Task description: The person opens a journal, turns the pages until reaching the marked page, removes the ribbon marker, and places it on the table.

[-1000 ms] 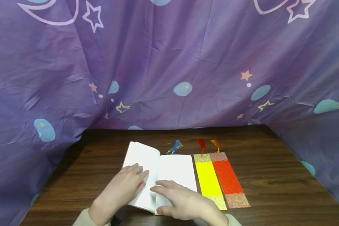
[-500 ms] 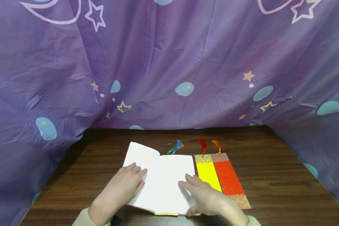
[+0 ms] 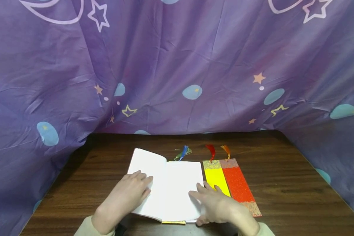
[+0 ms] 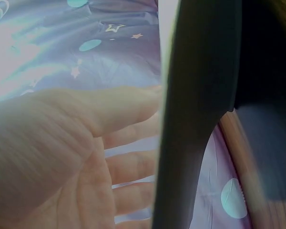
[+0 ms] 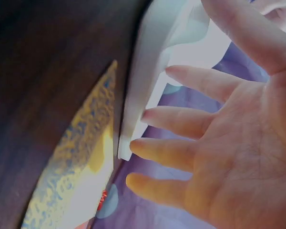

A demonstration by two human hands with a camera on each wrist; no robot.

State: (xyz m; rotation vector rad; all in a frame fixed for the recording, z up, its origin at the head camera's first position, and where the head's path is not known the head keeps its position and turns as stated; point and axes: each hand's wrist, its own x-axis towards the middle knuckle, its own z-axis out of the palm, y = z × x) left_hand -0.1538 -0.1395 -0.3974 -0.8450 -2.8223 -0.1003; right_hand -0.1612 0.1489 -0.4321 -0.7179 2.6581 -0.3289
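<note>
An open book with white pages lies on the table. My left hand rests on its left page with the fingers extended. At the right page's outer edge is my right hand, its thumb low by the near corner. In the right wrist view the fingers of this hand are spread and straight, their tips at the book's page edges. A blue-green tassel sticks out past the book's far edge, and a thin yellow strip shows along the near edge.
Right of the book lie a yellow bookmark, partly covered by my right hand, and a red bookmark. A red tassel and an orange tassel extend from their far ends. A purple curtain hangs behind the wooden table.
My right hand has slid from the book's centre fold across to the outer edge of the right page, uncovering that page. The left hand has stayed on the left page.
</note>
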